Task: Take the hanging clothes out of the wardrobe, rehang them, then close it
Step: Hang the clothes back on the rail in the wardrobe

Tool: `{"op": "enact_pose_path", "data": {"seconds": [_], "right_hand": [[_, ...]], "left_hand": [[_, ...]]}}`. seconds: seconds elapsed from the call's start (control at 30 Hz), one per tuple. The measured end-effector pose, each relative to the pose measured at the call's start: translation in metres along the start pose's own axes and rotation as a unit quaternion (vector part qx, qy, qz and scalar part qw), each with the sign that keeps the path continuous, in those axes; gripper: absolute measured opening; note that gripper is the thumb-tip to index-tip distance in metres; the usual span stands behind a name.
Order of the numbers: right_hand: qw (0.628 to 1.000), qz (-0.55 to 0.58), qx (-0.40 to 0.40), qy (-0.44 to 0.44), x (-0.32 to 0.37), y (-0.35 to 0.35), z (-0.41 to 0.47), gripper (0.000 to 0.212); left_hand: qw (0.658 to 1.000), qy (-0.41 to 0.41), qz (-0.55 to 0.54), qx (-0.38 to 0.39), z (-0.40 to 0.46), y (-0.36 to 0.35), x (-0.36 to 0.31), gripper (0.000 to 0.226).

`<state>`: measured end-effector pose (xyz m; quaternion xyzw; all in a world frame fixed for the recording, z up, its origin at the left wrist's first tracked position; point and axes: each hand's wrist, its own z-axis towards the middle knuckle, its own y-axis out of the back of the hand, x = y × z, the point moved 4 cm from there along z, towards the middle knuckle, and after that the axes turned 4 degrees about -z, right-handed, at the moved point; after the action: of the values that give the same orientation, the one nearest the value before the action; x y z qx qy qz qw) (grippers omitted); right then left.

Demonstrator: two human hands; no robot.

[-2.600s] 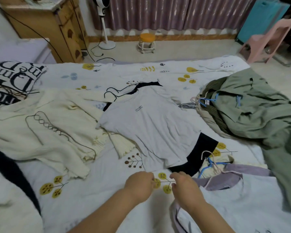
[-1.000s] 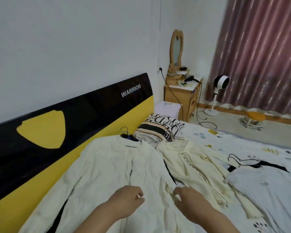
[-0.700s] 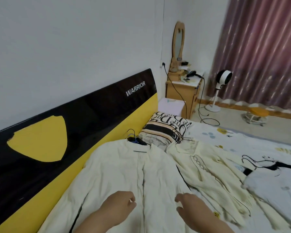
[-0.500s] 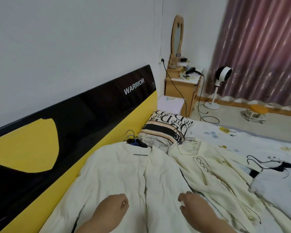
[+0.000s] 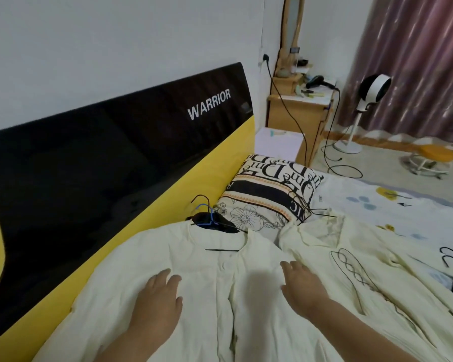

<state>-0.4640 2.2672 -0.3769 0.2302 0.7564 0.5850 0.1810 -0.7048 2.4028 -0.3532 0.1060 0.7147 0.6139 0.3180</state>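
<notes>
Where the bed met the wall, a glossy black and yellow headboard ran along the left side, printed with the white word WARRIOR. A white sheet with small yellow and blue motifs covered the mattress. At the head lay a rectangular pillow patterned with large black lettering, an orange-edged dark band and line-drawn flowers. Past the bed stood a wooden dressing table with a tall narrow mirror, a black hair dryer on top and dark cables trailing down to the floor. A white pedestal fan stood beside pleated, dusky purple curtains, and a low stool with an orange seat sat on the pale floor.

A cream shirt of soft, crinkled cloth lay flat on the bed, front up, its buttoned placket running down the middle. At its collar, black and blue wire hangers poked out toward the headboard. Beside it on the right lay a second cream garment with dark looping embroidery; its exact cut was hard to make out.

The left hand rested flat on the shirt's left chest, fingers straight and gripping nothing. The right hand lay likewise open and flat on the shirt's right side.
</notes>
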Motion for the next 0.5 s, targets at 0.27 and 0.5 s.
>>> {"op": "enact_pose_path", "data": {"seconds": [0.27,0.5], "right_hand": [[1.0,-0.002,0.004,-0.004,0.003,-0.03,0.096,0.089],[0.996,0.056,0.066,-0.005,0.003,-0.053,0.138,0.123]], "left_hand": [[0.987,-0.036,0.13,-0.085,0.107,-0.025,0.033,0.076],[0.968,-0.041,0.23,-0.087,0.139,-0.043,0.054,0.09]]}}
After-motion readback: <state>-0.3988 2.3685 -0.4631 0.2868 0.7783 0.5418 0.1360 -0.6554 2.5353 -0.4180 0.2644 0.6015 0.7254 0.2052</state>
